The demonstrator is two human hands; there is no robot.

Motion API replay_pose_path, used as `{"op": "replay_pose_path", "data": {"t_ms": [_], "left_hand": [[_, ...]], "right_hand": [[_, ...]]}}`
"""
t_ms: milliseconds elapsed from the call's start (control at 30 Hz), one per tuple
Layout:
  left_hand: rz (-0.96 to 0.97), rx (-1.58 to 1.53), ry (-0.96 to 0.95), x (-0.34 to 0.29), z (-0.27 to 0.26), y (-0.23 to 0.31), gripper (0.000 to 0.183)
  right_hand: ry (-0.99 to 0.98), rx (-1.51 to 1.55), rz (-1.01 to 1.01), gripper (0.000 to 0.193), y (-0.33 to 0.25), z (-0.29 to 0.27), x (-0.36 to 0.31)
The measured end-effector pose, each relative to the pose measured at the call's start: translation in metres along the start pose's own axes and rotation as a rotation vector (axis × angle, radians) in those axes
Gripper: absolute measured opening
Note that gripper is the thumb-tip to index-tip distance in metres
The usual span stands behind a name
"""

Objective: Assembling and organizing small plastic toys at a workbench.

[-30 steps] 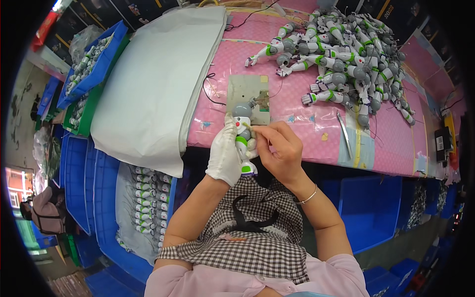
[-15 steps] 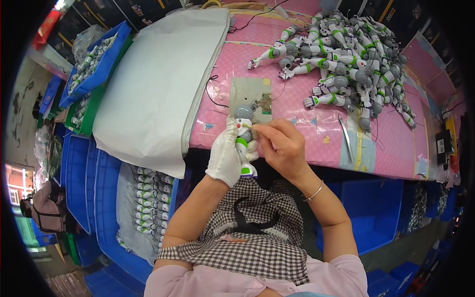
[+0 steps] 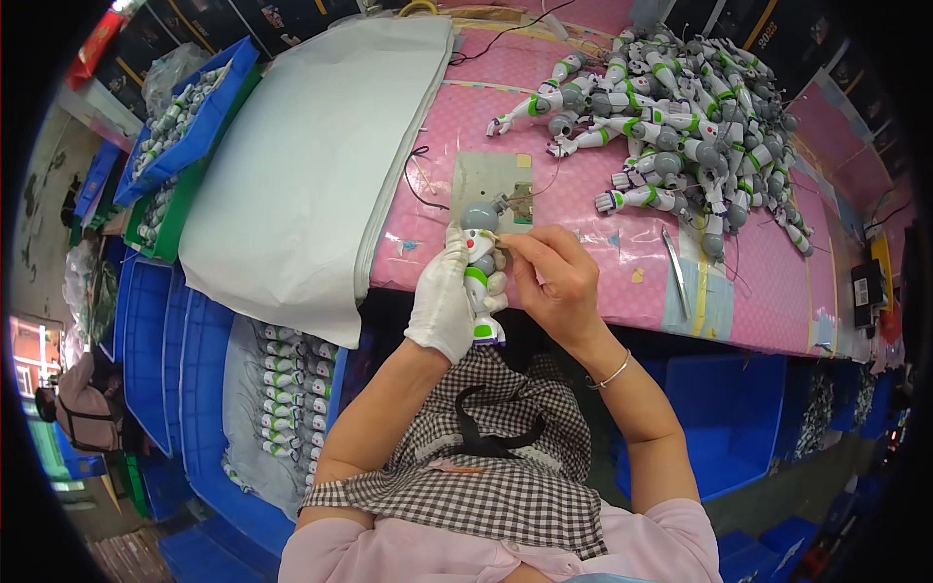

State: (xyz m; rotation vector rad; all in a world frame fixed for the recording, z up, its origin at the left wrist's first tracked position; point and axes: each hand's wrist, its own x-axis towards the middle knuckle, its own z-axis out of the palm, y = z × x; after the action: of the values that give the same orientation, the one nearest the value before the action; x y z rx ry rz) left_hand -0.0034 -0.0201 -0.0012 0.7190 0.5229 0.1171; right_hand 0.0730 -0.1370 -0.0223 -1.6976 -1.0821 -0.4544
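My left hand point(image 3: 442, 303), in a white glove, is closed around a toy arm point(image 3: 476, 277), white with green bands and grey joints. The toy stands upright in the grip, its grey ball end point(image 3: 478, 216) at the top and its white hand at the bottom. My bare right hand point(image 3: 556, 282) is closed in a pinch beside it. From those fingertips a thin pale stick point(image 3: 496, 238) reaches the toy's white upper part, near a red dot; most of it is hidden by the fingers. Behind the toy lies a grey metal plate point(image 3: 468, 180).
A heap of similar toy arms point(image 3: 690, 126) covers the table's far right. Metal tweezers point(image 3: 676, 272) lie near the front edge. White sheets point(image 3: 301, 165) cover the left side. Blue bins point(image 3: 209, 398) stand below; one holds rows of toy arms point(image 3: 282, 394). A person point(image 3: 87, 408) is at far left.
The view has shifted very slightly. My right fingertips have moved a little up along the toy's upper part; my left hand keeps the same hold.
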Motion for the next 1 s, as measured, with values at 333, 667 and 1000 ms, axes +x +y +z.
{"op": "replay_pose_path", "data": {"t_ms": [333, 667, 1000], "left_hand": [[-0.038, -0.098, -0.048, 0.002, -0.010, 0.000, 0.034], [-0.054, -0.085, -0.079, 0.002, -0.012, 0.000, 0.038], [0.023, 0.003, 0.035, 0.002, -0.009, -0.002, 0.038]], "right_hand": [[-0.019, 0.043, -0.024, 0.022, 0.004, -0.001, -0.003], [0.001, 0.110, 0.064, 0.025, 0.008, 0.003, -0.002], [-0.041, 0.084, -0.043, 0.025, -0.003, -0.011, -0.012]]}}
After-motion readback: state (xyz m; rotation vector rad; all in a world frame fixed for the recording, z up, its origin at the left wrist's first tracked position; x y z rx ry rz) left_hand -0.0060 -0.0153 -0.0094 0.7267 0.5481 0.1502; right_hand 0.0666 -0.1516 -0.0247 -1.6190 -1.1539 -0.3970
